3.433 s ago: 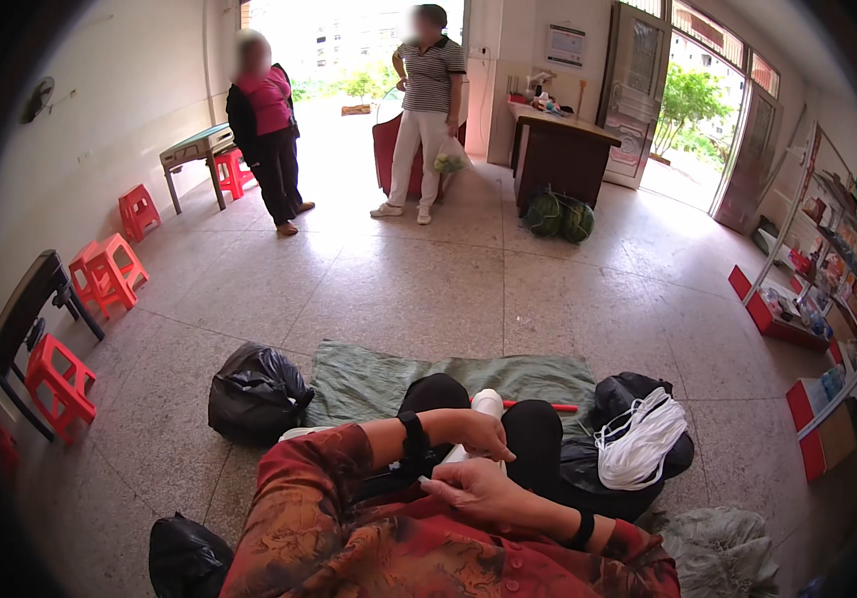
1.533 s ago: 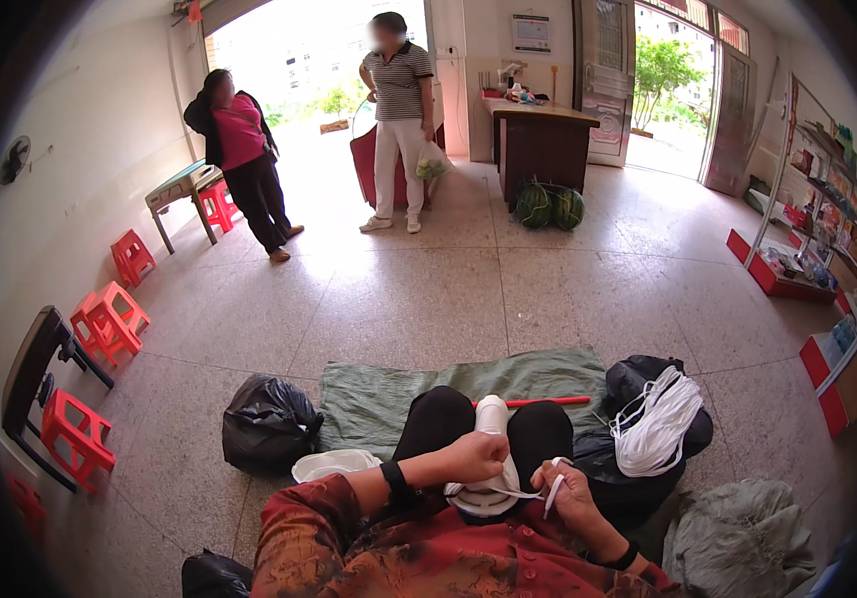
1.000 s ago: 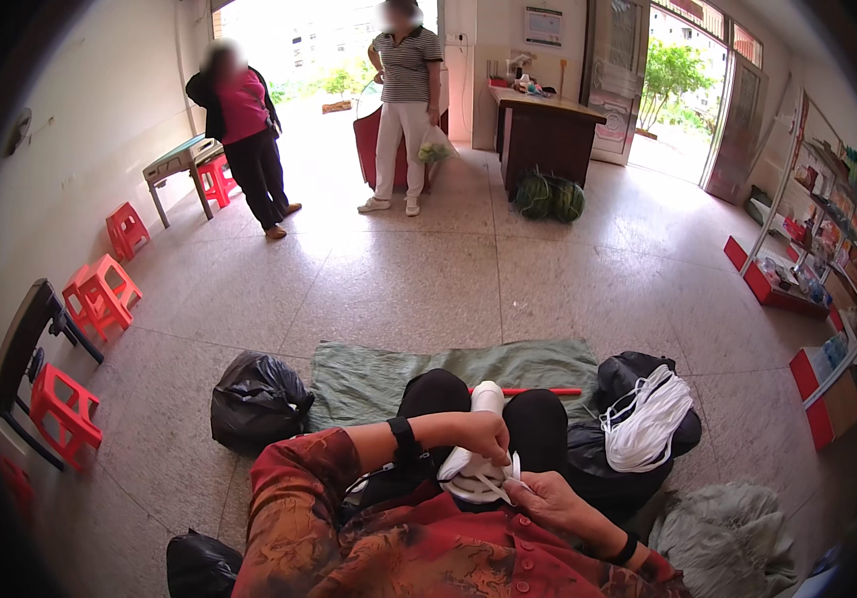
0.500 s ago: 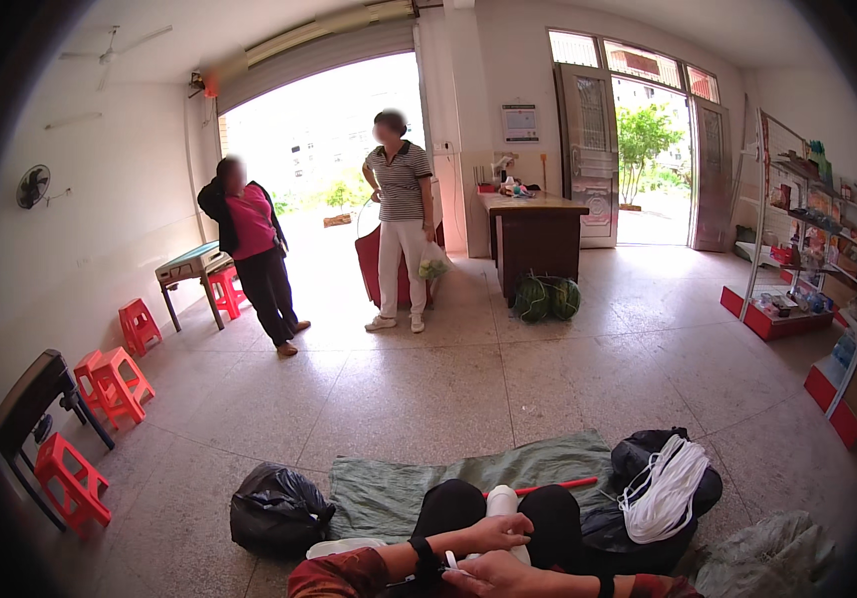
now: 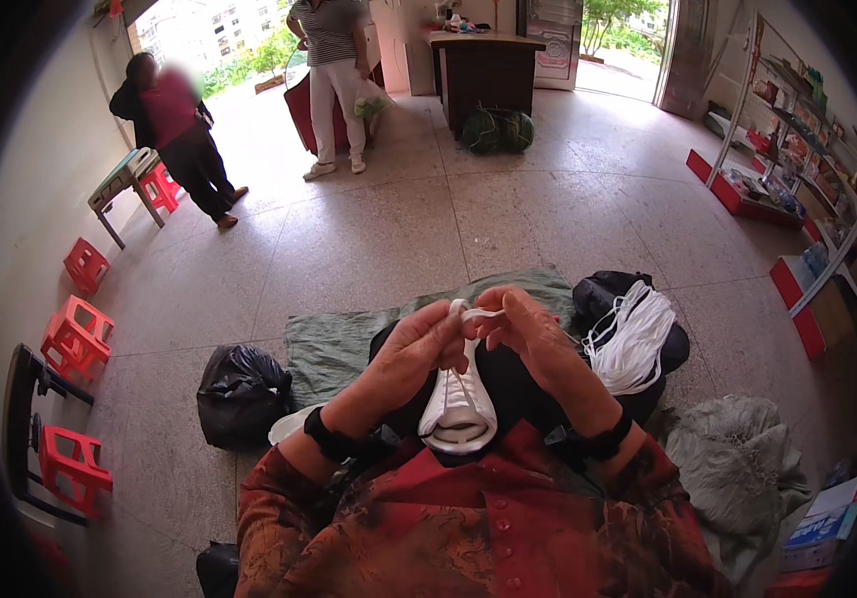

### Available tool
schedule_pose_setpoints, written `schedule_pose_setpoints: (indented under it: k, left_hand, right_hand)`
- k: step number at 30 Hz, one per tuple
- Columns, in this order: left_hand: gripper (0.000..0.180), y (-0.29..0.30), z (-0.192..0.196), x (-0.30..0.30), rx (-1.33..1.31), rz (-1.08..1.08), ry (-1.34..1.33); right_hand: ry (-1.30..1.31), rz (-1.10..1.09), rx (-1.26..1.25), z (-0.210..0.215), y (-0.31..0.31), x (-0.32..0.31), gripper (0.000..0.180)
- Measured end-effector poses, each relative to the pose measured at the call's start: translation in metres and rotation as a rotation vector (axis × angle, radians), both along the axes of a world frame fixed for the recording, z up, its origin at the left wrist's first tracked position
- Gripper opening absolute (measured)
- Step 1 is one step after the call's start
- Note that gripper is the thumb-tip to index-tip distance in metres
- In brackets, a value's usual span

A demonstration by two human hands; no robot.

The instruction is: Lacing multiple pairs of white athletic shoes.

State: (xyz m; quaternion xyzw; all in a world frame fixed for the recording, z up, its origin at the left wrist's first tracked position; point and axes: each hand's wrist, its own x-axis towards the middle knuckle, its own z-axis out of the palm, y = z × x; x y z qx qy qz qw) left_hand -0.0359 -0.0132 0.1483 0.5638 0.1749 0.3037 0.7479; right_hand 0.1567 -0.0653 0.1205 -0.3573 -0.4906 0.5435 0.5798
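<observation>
A white lace-up shoe [image 5: 459,411] rests between my thighs, its opening toward me. Above its toe end my left hand [image 5: 411,351] pinches a looped white shoelace [image 5: 479,313] between thumb and fingertips. Close beside it, my right hand [image 5: 528,337] has its thumb and index finger closed on the same lace. A strand runs from my left hand down to the shoe. My hands cover part of the shoe's toe.
A green woven sheet [image 5: 334,351] lies ahead. White laces [image 5: 633,344] lie bundled on a black bag at right; another black bag [image 5: 242,397] stands at left. Red stools [image 5: 77,337] line the left side. Two people stand beyond; shelves [image 5: 797,149] are at right.
My view has tilted down, bringing the shoe into fuller sight. Both hands have come up over its toe end, with the lace now stretched between them.
</observation>
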Motion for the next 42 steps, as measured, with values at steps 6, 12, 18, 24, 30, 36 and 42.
schedule_pose_setpoints:
  k: [6,12,18,24,30,36,42]
  left_hand:
    - [0.026,0.006,0.008,-0.005,0.137,0.11,0.06]
    - [0.027,0.009,0.022,-0.007,0.139,0.161,-0.023]
    - [0.02,0.001,0.038,-0.02,0.709,0.522,0.249]
    - [0.048,-0.018,0.008,-0.021,2.189,-0.266,0.189]
    - [0.03,-0.007,-0.058,-0.007,2.613,-0.166,0.883]
    - [0.029,0.011,-0.073,-0.002,0.624,-0.431,1.074]
    - [0.03,0.021,-0.122,-0.033,0.114,-0.336,0.332]
  right_hand:
    - [-0.603,0.053,0.31,-0.066,-0.017,-0.049,0.036]
    - [-0.556,0.249,0.237,-0.084,-0.012,-0.065,0.029]
    - [-0.638,0.351,0.096,-0.042,-0.002,-0.048,0.036]
    - [-0.369,0.232,0.08,0.011,0.023,-0.016,0.04]
    - [-0.27,0.015,0.038,-0.006,0.036,0.02,0.041]
    - [-0.604,0.262,-0.111,-0.072,-0.014,0.016,0.035]
    - [-0.919,0.452,0.076,-0.095,-0.056,-0.025,0.019]
